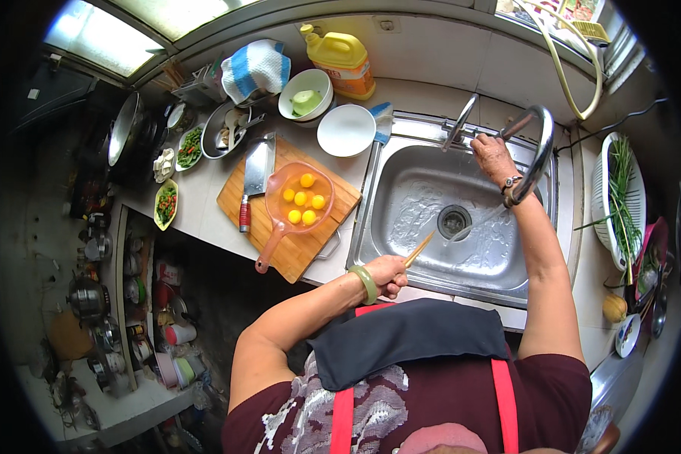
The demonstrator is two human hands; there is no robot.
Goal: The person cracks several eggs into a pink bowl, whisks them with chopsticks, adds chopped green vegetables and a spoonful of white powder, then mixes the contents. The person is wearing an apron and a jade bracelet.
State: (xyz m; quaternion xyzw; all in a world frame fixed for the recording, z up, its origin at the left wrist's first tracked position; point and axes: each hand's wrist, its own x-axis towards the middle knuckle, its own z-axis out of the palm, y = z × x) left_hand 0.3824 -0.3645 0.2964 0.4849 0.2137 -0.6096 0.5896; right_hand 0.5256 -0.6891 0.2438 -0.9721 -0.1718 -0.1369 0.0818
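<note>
My left hand [387, 276], with a green bangle at the wrist, holds a pair of wooden chopsticks [419, 249] over the near edge of the steel sink [397, 227]. My right hand [492, 158] is at the base of the curved chrome faucet [539, 153], at the sink's back rim; its fingers are partly hidden. A stream of water falls near the drain [454, 222]. To the left, a pink handled bowl [273, 243] with several raw egg yolks [300, 198] rests on the wooden cutting board [295, 264], beside a cleaver [256, 170].
Behind the board stand a white bowl [347, 130], a bowl with a green piece [324, 79] and a yellow jug [346, 51]. Small dishes of chopped peppers [166, 204] line the left counter. A white basket of green stalks [601, 210] stands at the right.
</note>
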